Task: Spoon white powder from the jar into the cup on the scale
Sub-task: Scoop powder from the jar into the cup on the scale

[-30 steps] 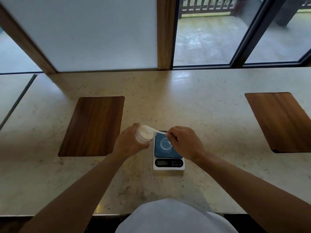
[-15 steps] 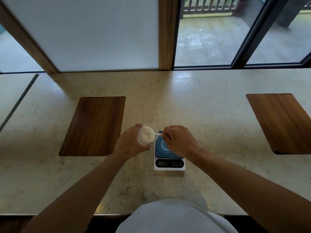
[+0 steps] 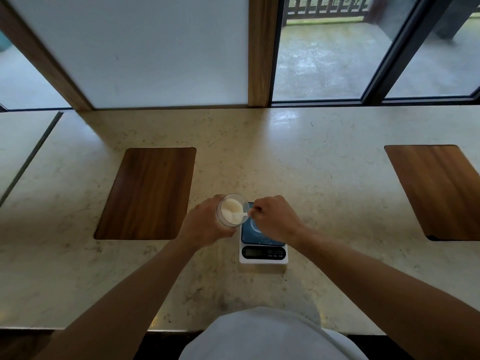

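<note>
Beside scale: left hand grips tilted jar of white powder; right hand pinches spoon, bowl inside jar mouth. Cup mostly hidden.

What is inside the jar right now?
The jar, tilted in the left hand, holds white powder with the white spoon bowl dipped into it. The right hand covers the spoon's handle end; how much powder sits on the spoon cannot be told.

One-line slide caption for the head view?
Left hand tilts the powder jar beside the scale while right hand dips a white spoon in.
</note>
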